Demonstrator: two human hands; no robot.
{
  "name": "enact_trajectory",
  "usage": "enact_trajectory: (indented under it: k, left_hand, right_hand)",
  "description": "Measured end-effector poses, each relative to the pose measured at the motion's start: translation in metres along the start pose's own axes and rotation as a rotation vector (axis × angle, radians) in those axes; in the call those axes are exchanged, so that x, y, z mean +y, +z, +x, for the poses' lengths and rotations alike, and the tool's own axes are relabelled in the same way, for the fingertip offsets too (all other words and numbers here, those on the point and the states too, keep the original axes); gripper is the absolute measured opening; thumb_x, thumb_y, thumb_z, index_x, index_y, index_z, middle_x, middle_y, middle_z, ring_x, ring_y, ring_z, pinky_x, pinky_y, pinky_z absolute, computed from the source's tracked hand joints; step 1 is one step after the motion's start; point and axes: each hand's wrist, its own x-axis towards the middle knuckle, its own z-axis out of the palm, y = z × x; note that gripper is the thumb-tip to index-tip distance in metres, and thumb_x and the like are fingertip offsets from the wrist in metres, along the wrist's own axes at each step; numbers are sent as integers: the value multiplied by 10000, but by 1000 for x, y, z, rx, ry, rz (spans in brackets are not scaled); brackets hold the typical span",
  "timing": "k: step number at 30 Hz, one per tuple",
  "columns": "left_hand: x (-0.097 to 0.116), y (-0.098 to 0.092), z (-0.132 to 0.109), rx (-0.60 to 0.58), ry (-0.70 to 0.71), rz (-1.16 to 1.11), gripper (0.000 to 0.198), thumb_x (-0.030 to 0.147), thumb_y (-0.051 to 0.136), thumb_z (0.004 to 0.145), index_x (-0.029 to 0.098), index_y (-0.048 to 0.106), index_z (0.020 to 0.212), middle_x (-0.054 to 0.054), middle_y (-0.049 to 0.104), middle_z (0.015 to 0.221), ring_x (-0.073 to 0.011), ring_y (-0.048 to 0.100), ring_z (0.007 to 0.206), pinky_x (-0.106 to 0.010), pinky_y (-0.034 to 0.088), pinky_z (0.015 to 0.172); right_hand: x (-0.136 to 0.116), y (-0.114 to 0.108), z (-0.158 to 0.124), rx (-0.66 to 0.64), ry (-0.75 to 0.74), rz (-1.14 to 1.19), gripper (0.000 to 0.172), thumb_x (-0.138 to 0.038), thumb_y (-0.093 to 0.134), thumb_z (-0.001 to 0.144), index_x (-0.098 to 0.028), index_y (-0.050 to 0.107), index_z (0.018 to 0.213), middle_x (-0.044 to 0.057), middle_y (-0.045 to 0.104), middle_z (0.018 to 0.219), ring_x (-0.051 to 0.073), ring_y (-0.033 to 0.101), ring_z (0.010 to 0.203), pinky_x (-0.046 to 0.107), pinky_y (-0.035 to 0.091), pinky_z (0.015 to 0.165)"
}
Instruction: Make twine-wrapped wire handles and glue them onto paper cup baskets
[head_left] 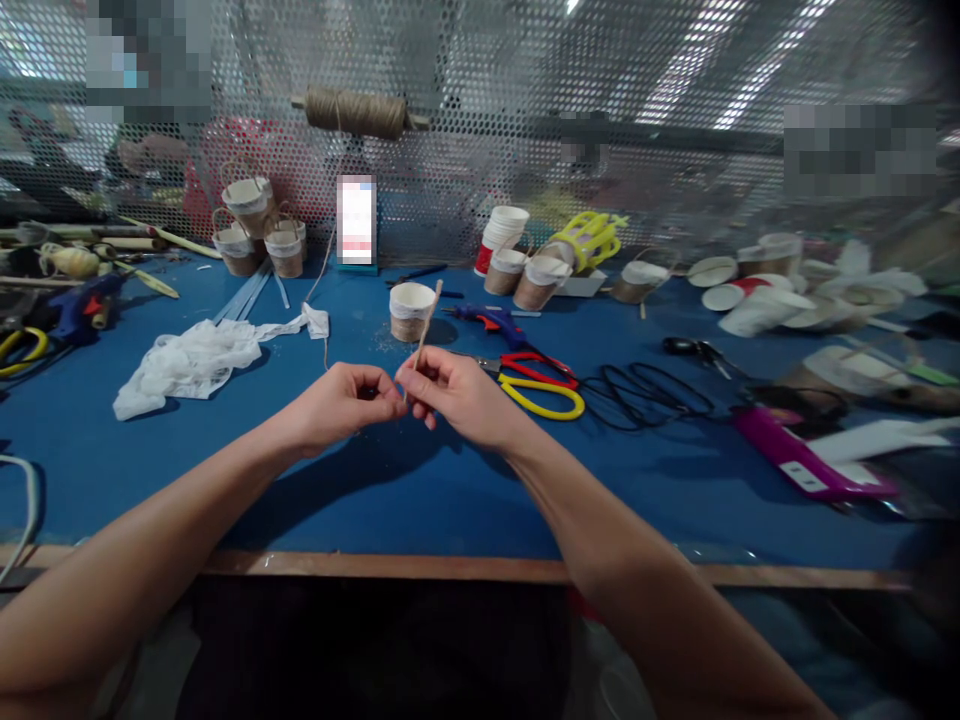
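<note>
Just over the front middle of the table, my left hand [346,408] and my right hand [459,396] meet, fingertips pinched close together. Between them is a short length of jute twine [427,322], its upper end standing up past my right fingers. Both hands are closed on it; its lower end is mostly hidden by the fingers. Behind the hands stands a small paper cup [409,324] with a white rim and a twine-wrapped body. Scissors [541,390] with red and yellow handles lie to the right of my right hand, near a blue glue gun [491,322].
A twine spool [356,112] hangs on the mesh panel, its strand trailing down to the table. White lace [187,365] lies heaped at left. Wrapped cups [247,205] stand behind it, more [541,280] at back right. A purple power strip [806,455] and black cable [649,395] lie right.
</note>
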Motion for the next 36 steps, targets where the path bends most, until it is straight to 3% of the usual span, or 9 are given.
enact_trajectory:
  k: [7,12,23,31,36]
  left_hand:
    - [0,-7,1,-86,15,24,146,268,575,698,127,548,674,44,472,581,-46,334,475,-195,221,429]
    - [-1,-6,1,-20,97,118,136,250,554,690,128,531,635,40,480,568,-65,382,522,-211,279,499]
    - [-2,-3,2,42,93,145,101,228,543,668,131,528,641,38,473,553,-68,360,501,-214,262,482]
    - [-4,0,4,94,44,54,194,290,620,638,138,506,601,62,414,511,-54,301,469,-210,202,449]
    - [-2,1,2,66,-15,-21,206,270,628,621,146,478,553,74,381,476,-46,276,440,-208,175,431]
  right_hand:
    - [-4,-4,-1,5,73,-90,186,-288,469,831,-157,457,700,-52,451,500,52,436,431,167,384,406]
    - [-1,-3,1,34,84,-165,189,-298,470,830,-156,464,705,-48,454,491,54,432,404,173,364,388]
    - [1,-2,2,54,116,-161,195,-302,473,823,-160,448,692,-50,452,475,56,429,384,173,352,373]
    - [2,3,1,155,119,-168,225,-336,498,801,-168,439,664,-54,447,448,60,424,370,174,343,354]
    - [2,1,0,56,40,-49,199,-330,506,791,-159,466,698,-32,496,553,62,464,444,179,389,390]
